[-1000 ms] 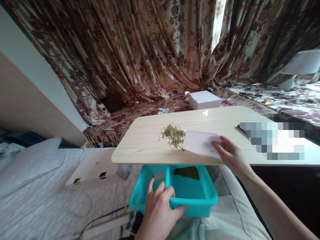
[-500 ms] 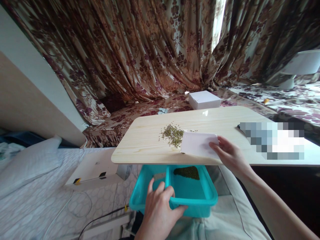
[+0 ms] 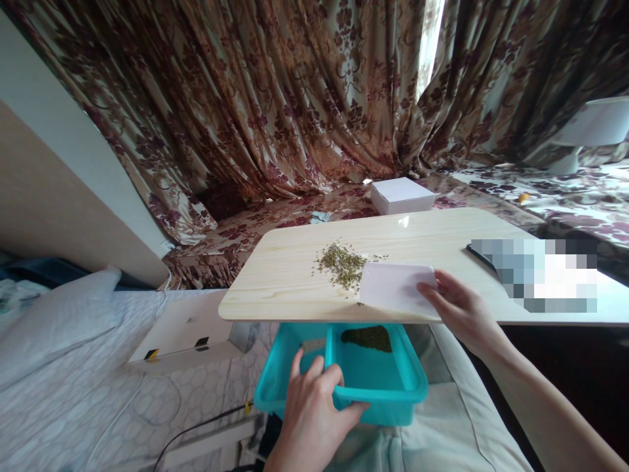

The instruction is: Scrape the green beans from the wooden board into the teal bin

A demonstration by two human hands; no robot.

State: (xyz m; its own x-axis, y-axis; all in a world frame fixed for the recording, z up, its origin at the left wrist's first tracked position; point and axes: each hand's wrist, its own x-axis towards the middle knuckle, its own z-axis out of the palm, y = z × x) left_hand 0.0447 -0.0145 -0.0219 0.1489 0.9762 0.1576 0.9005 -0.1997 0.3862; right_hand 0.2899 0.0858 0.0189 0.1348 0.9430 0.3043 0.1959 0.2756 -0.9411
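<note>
My left hand (image 3: 317,406) grips the near rim of a turquoise two-compartment tray (image 3: 413,387), held just under the table's front edge. Dark green beans (image 3: 368,338), small like mung beans, lie in its right compartment; a little pale grain (image 3: 313,344) shows in the left one, partly behind my fingers. Between the thumb and fingers of my right hand (image 3: 462,307) is a thin white scraper card (image 3: 396,288), low over the tabletop. Just left of the card, a loose pile of green beans (image 3: 341,265) mixed with some whitish grains is spread on the wooden table (image 3: 275,282).
A dark-edged object (image 3: 484,255), mostly pixelated, lies on the table's right side. Behind the table stands a white box (image 3: 403,190). A larger white box (image 3: 181,331) rests on the bed at left. A lamp (image 3: 594,124) stands at far right.
My right hand and the white scraper card have shifted slightly right and toward me, leaving more of the pile's right side visible. My left hand and the tray stay almost where they were.
</note>
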